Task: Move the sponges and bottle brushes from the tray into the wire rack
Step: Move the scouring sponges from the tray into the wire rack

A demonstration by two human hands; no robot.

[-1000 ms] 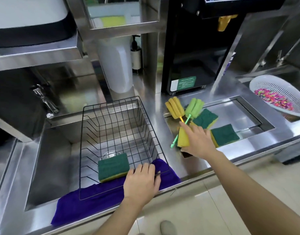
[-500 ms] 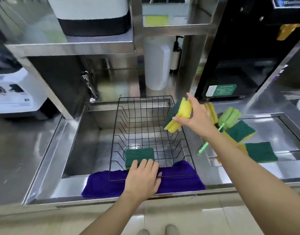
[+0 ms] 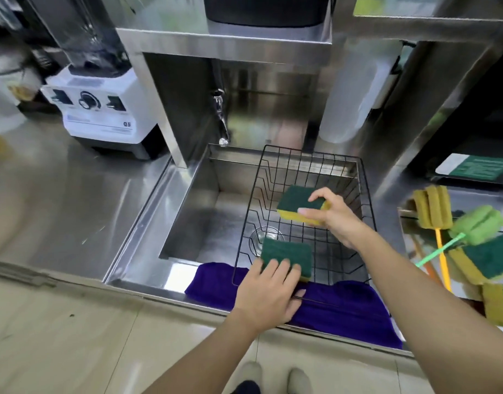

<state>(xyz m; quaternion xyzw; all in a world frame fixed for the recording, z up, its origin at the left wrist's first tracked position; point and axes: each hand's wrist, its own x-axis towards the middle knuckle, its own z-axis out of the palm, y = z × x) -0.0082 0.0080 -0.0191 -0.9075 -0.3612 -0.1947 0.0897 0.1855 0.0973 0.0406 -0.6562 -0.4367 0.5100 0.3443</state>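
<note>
I pinch a green-and-yellow sponge point(image 3: 300, 204) in my right hand point(image 3: 337, 218) over the wire rack point(image 3: 364, 194), my left hand point(image 3: 268, 294) flat on the rack's front rim, so next I should lower and release it beside the sponge already inside point(image 3: 287, 255).

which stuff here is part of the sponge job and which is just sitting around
Job: held sponge, sponge in rack, wire rack, tray sponges, yellow brush, green brush, tray.
Bystanders: blender, purple cloth, tap, white jug.
</note>
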